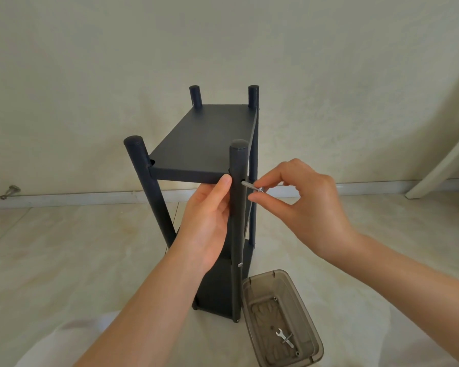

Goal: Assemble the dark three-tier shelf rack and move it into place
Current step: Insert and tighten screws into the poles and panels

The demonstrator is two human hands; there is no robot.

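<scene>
Dark rack: left hand grip wraps front post, right hand grip pinches silver bolt at hole; tilted entry could cross-thread or drop it.

Matte charcoal rack, no pattern. The bolt I hold: silver. Smoky translucent brown tray. Cream floor, faintly marbled; plain cream wall.

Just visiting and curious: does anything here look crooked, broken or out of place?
Nothing looks damaged. A bolt sticks out of the near right post, pinched by the right hand, not yet driven in. A small metal piece lies alone by the baseboard at left, far from the parts tray.
</scene>
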